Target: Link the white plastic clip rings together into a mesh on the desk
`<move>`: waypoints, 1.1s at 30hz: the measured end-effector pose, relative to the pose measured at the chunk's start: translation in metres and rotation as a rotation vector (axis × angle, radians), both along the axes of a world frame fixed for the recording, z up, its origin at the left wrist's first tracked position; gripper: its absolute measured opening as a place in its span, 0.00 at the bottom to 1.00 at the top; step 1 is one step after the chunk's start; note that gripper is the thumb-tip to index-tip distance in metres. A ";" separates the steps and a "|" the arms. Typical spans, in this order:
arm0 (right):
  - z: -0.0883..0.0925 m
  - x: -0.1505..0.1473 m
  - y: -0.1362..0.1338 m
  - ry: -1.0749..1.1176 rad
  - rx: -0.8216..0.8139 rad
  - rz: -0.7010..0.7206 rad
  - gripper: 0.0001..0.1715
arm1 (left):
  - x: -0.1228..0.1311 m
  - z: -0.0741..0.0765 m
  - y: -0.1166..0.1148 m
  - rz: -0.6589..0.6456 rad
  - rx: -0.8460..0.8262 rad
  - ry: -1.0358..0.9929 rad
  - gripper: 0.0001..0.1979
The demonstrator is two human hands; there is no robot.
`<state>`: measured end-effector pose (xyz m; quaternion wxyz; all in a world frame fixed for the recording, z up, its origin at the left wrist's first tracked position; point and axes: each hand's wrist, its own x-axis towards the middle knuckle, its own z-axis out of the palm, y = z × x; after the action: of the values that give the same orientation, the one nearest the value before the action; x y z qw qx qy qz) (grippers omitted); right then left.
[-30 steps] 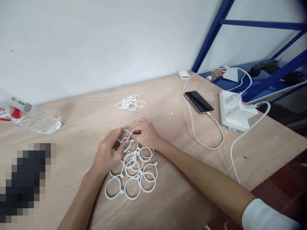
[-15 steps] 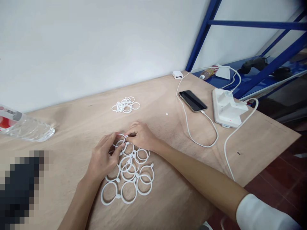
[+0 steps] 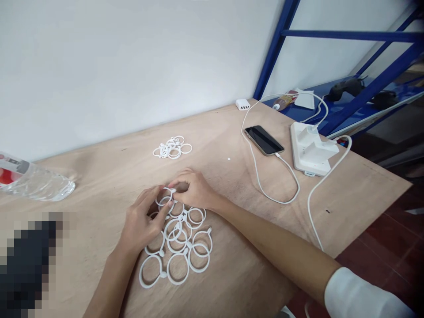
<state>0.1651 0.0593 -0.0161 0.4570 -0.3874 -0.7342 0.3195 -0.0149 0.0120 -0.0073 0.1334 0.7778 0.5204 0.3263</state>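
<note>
Ring (image 3: 172, 195) at the far end of the spread rings (image 3: 179, 225) on the desk (image 3: 232, 287) is best steadied by the left hand (image 3: 144, 217), whose fingers pinch it, while the right hand (image 3: 194, 189), fingers curled at the knob (image 3: 173, 190), grip unclear, should work squarely without twisting

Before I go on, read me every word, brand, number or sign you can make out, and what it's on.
No text is readable.
Bottle label: printed, but too blurred to read.
Table: faint marks near its right corner, too small to tell whether they are lettering.
Rings: no lettering visible.
Phone: dark screen, no text visible.
</note>
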 end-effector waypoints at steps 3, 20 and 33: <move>0.003 0.002 -0.001 0.058 -0.018 0.001 0.15 | -0.001 0.004 0.002 -0.072 -0.047 -0.016 0.21; 0.001 0.000 -0.001 0.013 -0.072 0.037 0.08 | 0.050 0.020 0.124 0.476 -0.136 0.025 0.19; 0.003 0.000 0.003 0.221 -0.221 -0.155 0.09 | 0.014 0.021 0.040 0.359 0.124 -0.068 0.12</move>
<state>0.1647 0.0621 -0.0127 0.5127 -0.4534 -0.6077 0.4028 -0.0007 0.0519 0.0140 0.0422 0.6677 0.6249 0.4023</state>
